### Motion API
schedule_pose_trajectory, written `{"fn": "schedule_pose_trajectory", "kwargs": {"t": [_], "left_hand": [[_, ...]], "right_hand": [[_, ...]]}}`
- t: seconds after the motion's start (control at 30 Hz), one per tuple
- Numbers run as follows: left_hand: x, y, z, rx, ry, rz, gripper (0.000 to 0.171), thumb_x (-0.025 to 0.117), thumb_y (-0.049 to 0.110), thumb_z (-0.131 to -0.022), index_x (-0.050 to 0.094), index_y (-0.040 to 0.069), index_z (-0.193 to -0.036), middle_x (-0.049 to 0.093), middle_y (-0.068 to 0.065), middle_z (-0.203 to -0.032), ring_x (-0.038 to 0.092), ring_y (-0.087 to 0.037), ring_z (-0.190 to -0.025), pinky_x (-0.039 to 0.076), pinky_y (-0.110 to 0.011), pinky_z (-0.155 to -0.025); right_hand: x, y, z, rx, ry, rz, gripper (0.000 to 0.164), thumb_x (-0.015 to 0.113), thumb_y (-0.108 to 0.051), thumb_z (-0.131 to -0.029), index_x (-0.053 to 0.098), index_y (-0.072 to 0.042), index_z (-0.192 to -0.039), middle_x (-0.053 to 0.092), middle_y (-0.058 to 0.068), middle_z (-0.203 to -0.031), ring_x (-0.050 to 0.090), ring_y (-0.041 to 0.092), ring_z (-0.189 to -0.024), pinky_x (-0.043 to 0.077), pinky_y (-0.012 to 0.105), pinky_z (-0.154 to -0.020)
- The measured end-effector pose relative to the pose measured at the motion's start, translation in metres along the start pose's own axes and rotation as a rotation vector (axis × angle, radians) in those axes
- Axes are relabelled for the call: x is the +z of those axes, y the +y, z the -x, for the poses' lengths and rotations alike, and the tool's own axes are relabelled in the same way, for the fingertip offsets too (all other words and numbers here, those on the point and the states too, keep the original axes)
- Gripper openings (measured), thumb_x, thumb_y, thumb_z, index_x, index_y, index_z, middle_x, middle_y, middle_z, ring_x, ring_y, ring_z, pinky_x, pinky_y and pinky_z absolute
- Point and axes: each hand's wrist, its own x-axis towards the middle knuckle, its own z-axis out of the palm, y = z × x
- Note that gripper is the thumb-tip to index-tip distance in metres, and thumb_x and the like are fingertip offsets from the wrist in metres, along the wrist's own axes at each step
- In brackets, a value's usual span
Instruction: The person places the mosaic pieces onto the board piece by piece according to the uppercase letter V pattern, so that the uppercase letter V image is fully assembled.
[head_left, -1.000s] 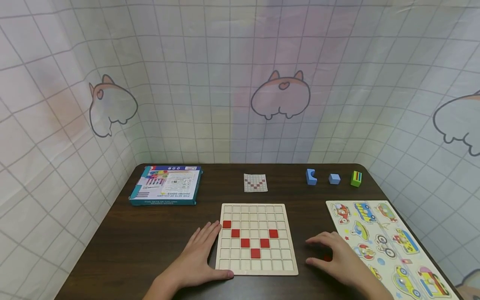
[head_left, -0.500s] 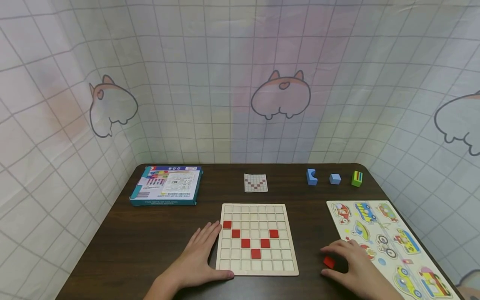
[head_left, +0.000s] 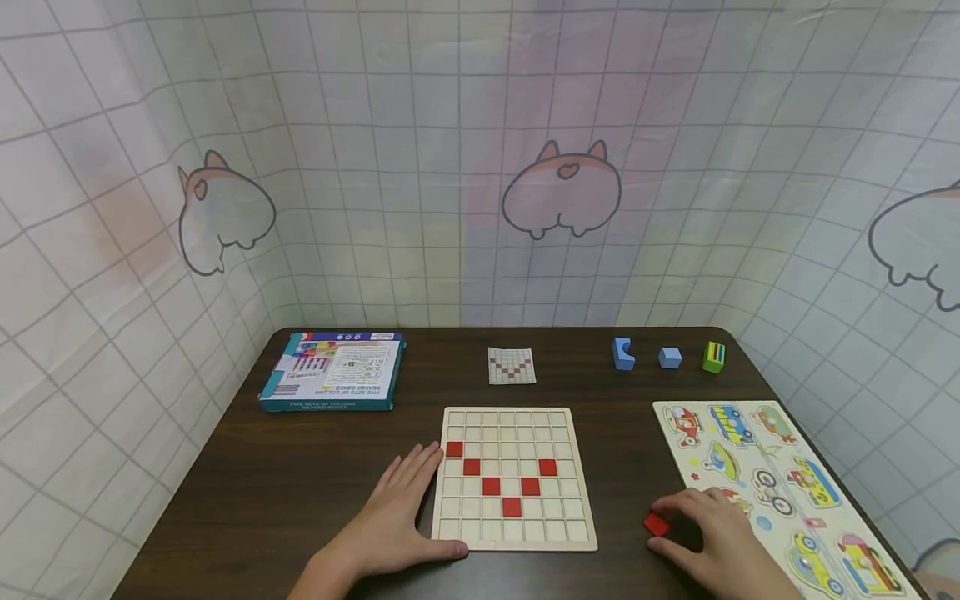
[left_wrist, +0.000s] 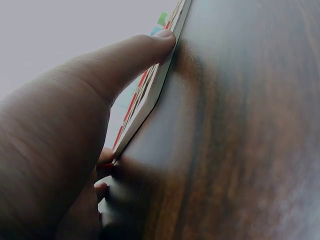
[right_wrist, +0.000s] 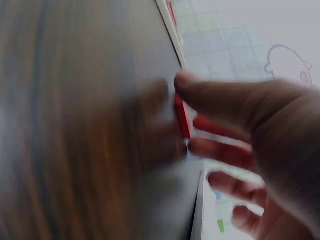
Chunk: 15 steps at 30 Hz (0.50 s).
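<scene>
A pale wooden grid board [head_left: 514, 537] lies in front of me, with several red tiles forming a slanted V in its squares. My left hand [head_left: 390, 517] rests along the board's left side, fingers straight and spread; in the left wrist view its thumb [left_wrist: 145, 52] lies against the board's near edge. Right of the board, my right hand [head_left: 708, 533] holds a loose red tile [head_left: 656, 524] low at the table, between thumb and index finger. The right wrist view shows the tile [right_wrist: 183, 119] between these two fingertips, its other fingers curled loosely behind.
A picture puzzle board [head_left: 761, 492] lies partly under my right hand. At the back are a boxed toy set [head_left: 337, 371], a small printed pattern card [head_left: 512, 367], two blue blocks [head_left: 623, 354] and a green striped block [head_left: 714, 357].
My right hand has moved right and nearer to me, and its thumb and index finger have closed in on the loose red tile. My left hand has stayed at the board.
</scene>
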Motion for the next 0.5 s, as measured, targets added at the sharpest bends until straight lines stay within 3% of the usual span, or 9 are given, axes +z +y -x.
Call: {"fn": "schedule_pose_trajectory", "kwargs": {"t": [0.23, 0.5], "left_hand": [[-0.0006, 0.0004, 0.0007, 0.007, 0.002, 0.007, 0.141, 0.074, 0.097, -0.075, 0.018, 0.022, -0.18, 0.019, 0.0, -0.188, 0.014, -0.032, -0.176, 0.011, -0.065, -0.141], [-0.0004, -0.0001, 0.0002, 0.0, 0.0, 0.008, 0.141, 0.074, 0.098, -0.074, 0.019, 0.023, -0.18, 0.02, 0.001, -0.188, 0.015, -0.032, -0.175, 0.011, -0.065, -0.141]], "right_hand": [[-0.0012, -0.0097, -0.006, 0.114, -0.073, 0.042, 0.031, 0.095, -0.057, -0.083, 0.077, -0.036, -0.098, 0.07, -0.024, -0.095, 0.063, 0.013, -0.096, 0.048, 0.042, -0.084], [-0.0017, -0.0106, -0.0087, 0.062, -0.085, 0.016, 0.023, 0.096, -0.049, -0.085, 0.076, -0.041, -0.093, 0.066, -0.033, -0.091, 0.058, 0.004, -0.092, 0.051, 0.035, -0.08]]}}
